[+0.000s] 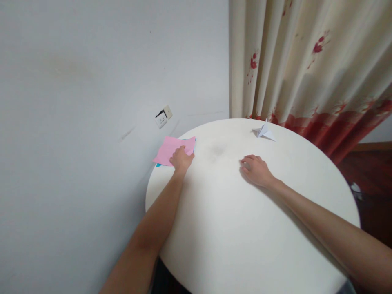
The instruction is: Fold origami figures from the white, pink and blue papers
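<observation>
My left hand (182, 159) lies on a pink sheet of paper (167, 150) at the table's left edge by the wall. Its fingers are spread and bent on the sheet, with the thumb by the right edge of the paper. Blue paper (158, 165) peeks out from underneath at the corners. My right hand (256, 169) rests on the white table with loosely bent fingers and nothing in it. Beyond it, near the far edge, stands a folded white paper plane (265, 130).
The round white table (245, 228) touches or nearly touches the wall on the left. A wall socket (161, 119) is just above the pink paper. Behind the table hangs a cream and red curtain (294, 73). A small white object (355, 188) is low at the right, beyond the table.
</observation>
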A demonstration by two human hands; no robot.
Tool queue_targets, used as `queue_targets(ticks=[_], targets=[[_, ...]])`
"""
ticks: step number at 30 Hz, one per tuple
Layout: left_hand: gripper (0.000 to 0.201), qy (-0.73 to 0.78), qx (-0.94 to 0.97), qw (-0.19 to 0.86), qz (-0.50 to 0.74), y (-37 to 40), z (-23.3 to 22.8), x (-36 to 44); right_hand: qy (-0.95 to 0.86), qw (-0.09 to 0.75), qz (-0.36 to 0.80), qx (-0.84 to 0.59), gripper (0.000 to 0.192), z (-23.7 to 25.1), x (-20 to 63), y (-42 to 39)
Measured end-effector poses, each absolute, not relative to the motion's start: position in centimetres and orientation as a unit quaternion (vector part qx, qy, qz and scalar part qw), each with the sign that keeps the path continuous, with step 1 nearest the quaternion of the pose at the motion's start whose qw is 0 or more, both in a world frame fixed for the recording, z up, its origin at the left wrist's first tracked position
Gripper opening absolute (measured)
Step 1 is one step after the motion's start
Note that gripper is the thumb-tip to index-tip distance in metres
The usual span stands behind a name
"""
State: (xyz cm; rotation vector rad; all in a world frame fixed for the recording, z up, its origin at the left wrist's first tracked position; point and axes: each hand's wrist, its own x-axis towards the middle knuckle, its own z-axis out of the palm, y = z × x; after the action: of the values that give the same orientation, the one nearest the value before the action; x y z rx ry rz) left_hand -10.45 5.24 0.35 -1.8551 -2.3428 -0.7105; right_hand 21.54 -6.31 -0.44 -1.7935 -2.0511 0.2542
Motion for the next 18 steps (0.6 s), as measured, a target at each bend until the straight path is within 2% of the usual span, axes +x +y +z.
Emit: queue_targets(ticks=[7,18], targets=[[0.069,-0.761,-0.605,0.045,-0.231,5.09,0.61,-10.13,-0.734,0.203,0.087,-0.642,0.033,-0.42,21.55,-6.39],[0.067,-0.765,-0.605,0.047,-0.215,4.82,0.67,-9.98,-0.733,0.214,0.093,-0.638,0.032,-0.59,21.60,-6.31]])
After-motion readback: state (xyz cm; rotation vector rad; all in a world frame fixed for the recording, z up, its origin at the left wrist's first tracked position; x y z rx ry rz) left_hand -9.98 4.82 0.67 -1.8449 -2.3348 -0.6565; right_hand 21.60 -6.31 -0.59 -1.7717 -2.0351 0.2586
